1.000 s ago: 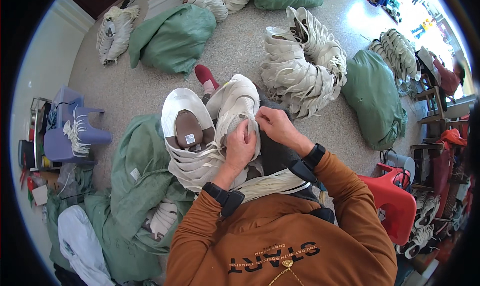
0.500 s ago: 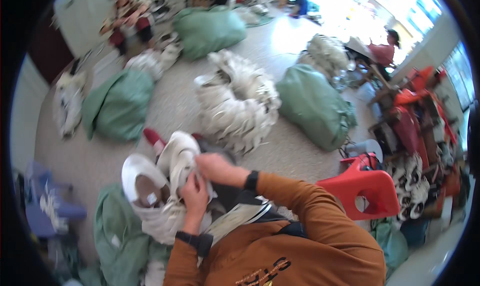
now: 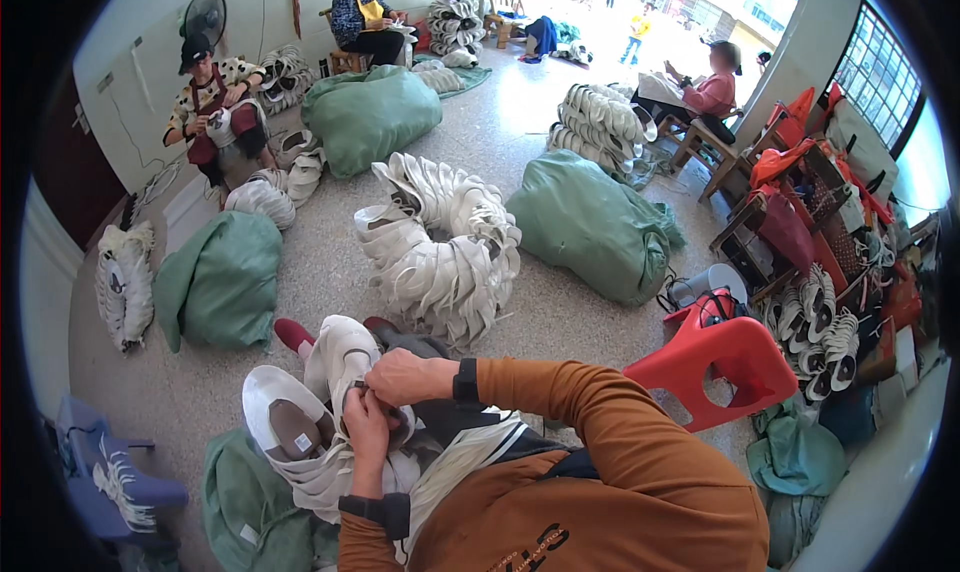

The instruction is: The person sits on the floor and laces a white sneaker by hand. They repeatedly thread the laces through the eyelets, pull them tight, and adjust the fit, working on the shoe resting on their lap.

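Observation:
A white sneaker (image 3: 343,344) lies before me at lap height, its toe pointing away. My left hand (image 3: 366,427) is closed at its opening, thumb and fingers pinched together. From the right, my right hand (image 3: 408,376) reaches across and pinches at the lacing area of the same sneaker, its fingertips almost touching the left ones. Any lace between the fingertips is too small to make out. Just left of it rests a second white sneaker (image 3: 270,397), unlaced and gaping, with a grey inside. Across my lap runs a bundle of pale shoelaces (image 3: 462,472).
A ring of stacked white shoes (image 3: 440,262) stands ahead on the floor. Green sacks (image 3: 590,227) lie around it. A red plastic stool (image 3: 710,362) is at my right, a purple chair (image 3: 110,472) at my left. Several people sit working farther off, one (image 3: 215,112) at far left.
My view has tilted up, bringing more of the room in. Both hands stay at the sneaker; the right has come down from its toe side toward the opening, close to the left.

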Motion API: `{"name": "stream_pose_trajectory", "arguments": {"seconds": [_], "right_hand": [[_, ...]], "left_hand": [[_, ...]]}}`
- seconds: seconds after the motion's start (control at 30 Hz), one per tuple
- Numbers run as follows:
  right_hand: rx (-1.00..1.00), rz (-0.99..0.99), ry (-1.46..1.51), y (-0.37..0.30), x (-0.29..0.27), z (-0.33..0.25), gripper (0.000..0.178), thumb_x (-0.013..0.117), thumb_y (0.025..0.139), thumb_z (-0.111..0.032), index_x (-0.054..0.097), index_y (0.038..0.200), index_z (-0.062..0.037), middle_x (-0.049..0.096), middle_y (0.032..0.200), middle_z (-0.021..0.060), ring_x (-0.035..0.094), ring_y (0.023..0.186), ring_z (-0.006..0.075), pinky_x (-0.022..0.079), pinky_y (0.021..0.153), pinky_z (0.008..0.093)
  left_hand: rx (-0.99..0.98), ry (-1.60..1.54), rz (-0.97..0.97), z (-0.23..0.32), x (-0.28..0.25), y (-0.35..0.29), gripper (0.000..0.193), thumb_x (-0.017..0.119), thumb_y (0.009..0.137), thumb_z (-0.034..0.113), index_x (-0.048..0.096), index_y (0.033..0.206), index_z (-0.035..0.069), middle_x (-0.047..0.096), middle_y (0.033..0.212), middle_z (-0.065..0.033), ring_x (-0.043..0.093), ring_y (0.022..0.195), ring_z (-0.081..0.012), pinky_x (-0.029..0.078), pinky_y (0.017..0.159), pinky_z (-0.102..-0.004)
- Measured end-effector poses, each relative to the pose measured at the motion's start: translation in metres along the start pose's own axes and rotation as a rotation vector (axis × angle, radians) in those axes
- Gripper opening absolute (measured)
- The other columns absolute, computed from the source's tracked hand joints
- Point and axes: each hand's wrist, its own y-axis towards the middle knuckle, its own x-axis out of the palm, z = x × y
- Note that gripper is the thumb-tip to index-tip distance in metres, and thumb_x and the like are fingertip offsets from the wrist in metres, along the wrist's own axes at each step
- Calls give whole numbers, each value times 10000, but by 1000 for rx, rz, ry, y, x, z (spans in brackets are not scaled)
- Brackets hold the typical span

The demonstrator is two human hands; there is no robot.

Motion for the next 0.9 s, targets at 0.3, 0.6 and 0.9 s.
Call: {"name": "stream_pose_trajectory", "arguments": {"seconds": [0.3, 0.6, 0.9], "right_hand": [[180, 229, 215, -12, 23, -5, 210, 566, 885, -130, 517, 1036, 8, 639, 699, 214, 654, 690, 427, 489, 588, 524], [283, 652, 780, -10, 61, -21, 192, 614, 935, -142, 543, 1063, -17, 644, 741, 118, 666, 660, 264, 496, 568, 393], [269, 775, 1886, -65, -64, -8, 334, 591, 1001, -141, 549, 1315, -34, 632, 1227, 115, 643, 685, 106, 542, 574, 244]], "left_hand": [[-328, -716, -172, 22, -48, -9, 203, 476, 1052, 197, 573, 944, 55, 473, 637, -8, 470, 463, -134, 431, 452, -345], [-118, -942, 148, 78, -105, -38, 298, 468, 1070, 259, 585, 1216, 27, 588, 962, -22, 558, 764, -116, 516, 715, -303], [-205, -478, -344, 36, -48, -61, 221, 548, 1027, 126, 659, 1091, -54, 613, 690, -32, 518, 530, -82, 439, 527, -231]]}}
